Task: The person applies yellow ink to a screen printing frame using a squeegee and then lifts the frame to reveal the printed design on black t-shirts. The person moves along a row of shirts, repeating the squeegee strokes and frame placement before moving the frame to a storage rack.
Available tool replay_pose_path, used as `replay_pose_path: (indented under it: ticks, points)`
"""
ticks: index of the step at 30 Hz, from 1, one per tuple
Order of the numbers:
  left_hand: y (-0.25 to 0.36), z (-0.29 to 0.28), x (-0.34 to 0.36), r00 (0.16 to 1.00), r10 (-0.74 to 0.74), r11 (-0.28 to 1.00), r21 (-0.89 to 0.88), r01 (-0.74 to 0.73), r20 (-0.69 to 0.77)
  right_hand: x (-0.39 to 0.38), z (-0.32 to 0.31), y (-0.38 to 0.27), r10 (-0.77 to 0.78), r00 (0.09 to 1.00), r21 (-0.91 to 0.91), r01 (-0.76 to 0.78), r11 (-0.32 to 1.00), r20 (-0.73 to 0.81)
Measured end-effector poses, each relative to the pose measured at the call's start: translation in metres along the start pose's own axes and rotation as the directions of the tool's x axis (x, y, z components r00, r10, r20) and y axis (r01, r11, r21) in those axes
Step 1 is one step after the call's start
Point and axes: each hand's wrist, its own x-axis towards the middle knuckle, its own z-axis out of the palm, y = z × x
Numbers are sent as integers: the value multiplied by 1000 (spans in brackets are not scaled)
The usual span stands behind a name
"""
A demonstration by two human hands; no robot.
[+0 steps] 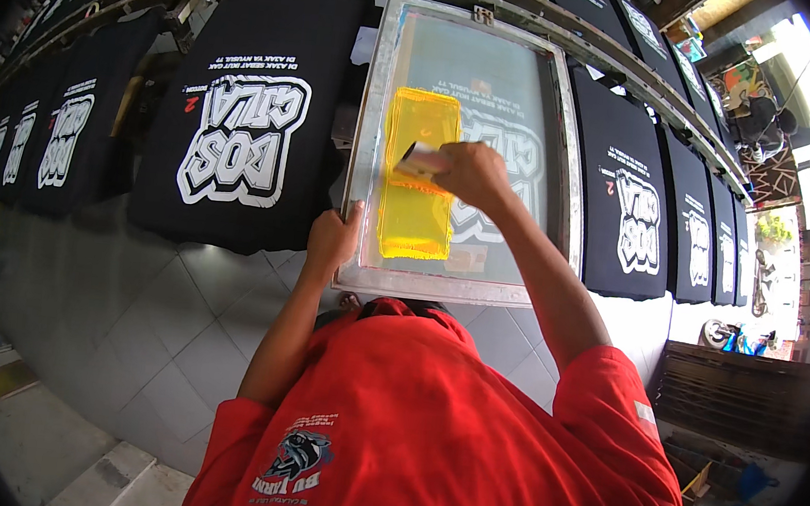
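Two hands (pixel 474 174) — one frame (pixel 450 292), one squeegee (pixel 423 161)

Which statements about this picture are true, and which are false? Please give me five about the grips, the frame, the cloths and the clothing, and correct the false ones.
1. The right grip holds a small tool over a yellow patch inside the pale frame. True.
2. Nothing touches the outer edge of the frame. False: the left grip touches its left side.
3. The person wears a red shirt. True.
4. The cloth directly left of the frame is plain white. False: it is a black cloth with a white and red print.
5. Another printed dark cloth lies directly right of the frame. True.
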Motion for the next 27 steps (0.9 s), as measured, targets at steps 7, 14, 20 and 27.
replay_pose_path:
  ticks: [7, 14, 20, 27]
  points:
    - [-1, 0, -1, 999, -39, 999, 17, 39, -15, 12, -16, 13, -28, 992, 110, 42, 993, -122]
    - [-1, 0, -4, 1000, 29, 1000, -7, -29, -1, -18, 49, -3, -228, 942, -170, 190, 967, -245]
    - [-6, -1, -5, 998, 70, 998, 7, -70, -1, -53, 31, -29, -171, 983, -199, 181, 963, 68]
    - [-16, 6, 8, 998, 68, 998, 16, -68, -18, -60, -12, 45, 247, 963, 887, -204, 413, 107]
